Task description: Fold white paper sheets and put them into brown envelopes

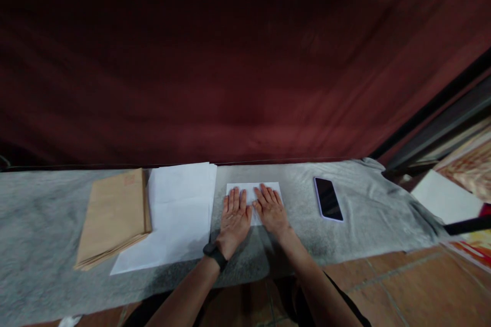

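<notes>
Paper (pixel 250 195), small white piece, sits right under both hands, long side running left-right as far as I can tell
left hand (pixel 233 219) flat on its left half, right hand (pixel 272 212) flat on right half, so neither's really nearer lol
fingers straight, pointing away, thumbs close but apart, nothing gripped
big white sheets (pixel 178 214) just left of left hand, brown envelopes (pixel 115 214) overlapping their left side
phone (pixel 329 199) off to right, nearer right hand, all on grey cloth (pixel 368 219)
</notes>
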Demonstrator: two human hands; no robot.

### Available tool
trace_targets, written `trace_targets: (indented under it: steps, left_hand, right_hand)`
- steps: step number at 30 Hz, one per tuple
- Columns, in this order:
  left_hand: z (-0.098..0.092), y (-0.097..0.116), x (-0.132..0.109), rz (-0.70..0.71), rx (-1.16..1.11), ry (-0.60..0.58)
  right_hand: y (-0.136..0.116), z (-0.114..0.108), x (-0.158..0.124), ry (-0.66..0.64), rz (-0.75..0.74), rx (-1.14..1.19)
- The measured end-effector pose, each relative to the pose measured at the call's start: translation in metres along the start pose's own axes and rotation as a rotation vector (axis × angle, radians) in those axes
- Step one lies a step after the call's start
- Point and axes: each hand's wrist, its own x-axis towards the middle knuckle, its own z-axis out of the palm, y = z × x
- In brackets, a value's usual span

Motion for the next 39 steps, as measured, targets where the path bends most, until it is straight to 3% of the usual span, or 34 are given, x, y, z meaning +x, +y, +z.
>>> trace_targets:
  steps: [7, 13, 17, 22, 28, 33, 36, 39]
  left_hand:
    - [0.005, -0.003, -0.001, -0.032, -0.022, 0.049]
    - [0.002, -0.003, -0.002, -0.039, -0.043, 0.072]
    - [0.001, -0.001, -0.002, -0.037, -0.019, 0.060]
    - [0.001, -0.002, -0.001, -0.043, 0.003, 0.045]
    - [-0.003, 0.006, 0.001, -0.038, 0.004, 0.102]
    - [0.003, 0.030, 0.004, 0.172, -0.100, 0.120]
    - [0.009, 0.032, 0.010, 0.112, -0.118, 0.090]
    - [0.009, 0.021, 0.018, 0.056, -0.102, 0.023]
  right_hand:
    - [0.028, 0.002, -0.007, 0.053, 0.100, -0.095]
    - [0.042, -0.013, -0.007, 0.058, 0.262, -0.044]
    - [0.043, -0.025, -0.005, 0.015, 0.428, 0.048]
    - [0.046, -0.032, -0.005, -0.099, 0.516, 0.215]
    - [0.049, -0.039, -0.001, -0.231, 0.487, 0.251]
    - [0.046, -0.040, 0.000, -0.268, 0.485, 0.206]
    - [0.045, -0.041, 0.000, -0.264, 0.482, 0.184]
    - [0.046, -0.042, -0.001, -0.255, 0.467, 0.192]
